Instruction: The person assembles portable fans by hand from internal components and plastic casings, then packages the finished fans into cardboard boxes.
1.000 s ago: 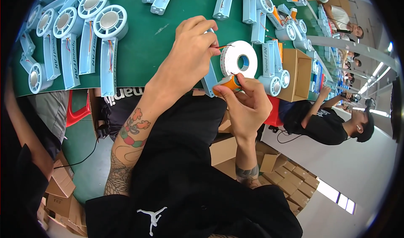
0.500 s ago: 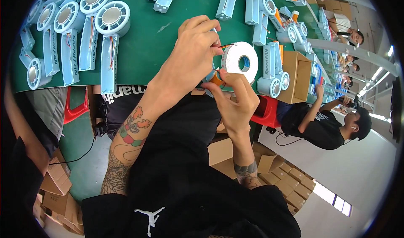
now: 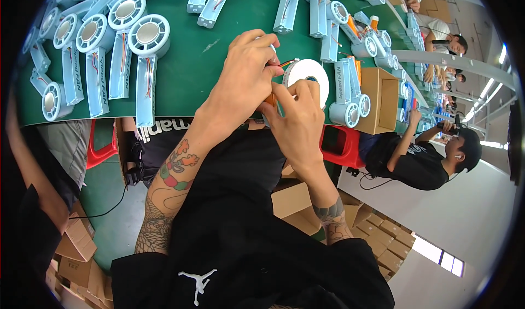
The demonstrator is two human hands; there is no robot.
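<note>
My left hand is closed around a light-blue fan body that its fingers mostly hide; a sliver of blue shows at the fingertips. Thin coloured wires stick out past my left thumb. Just below, my right hand has its fingers bent against an orange battery, of which only a small part shows between the hands. Behind my right fingers a roll of white tape lies on the green table, its core partly covered.
Several light-blue fans with wired handles lie at the left, more at the far right. A cardboard box stands right of the tape. A red stool and a person in black are at the right; another person's arm is at the left.
My right hand has moved up and inward, its fingers now curled over the orange battery and in front of the tape roll. My left hand keeps its hold. The view has shifted slightly.
</note>
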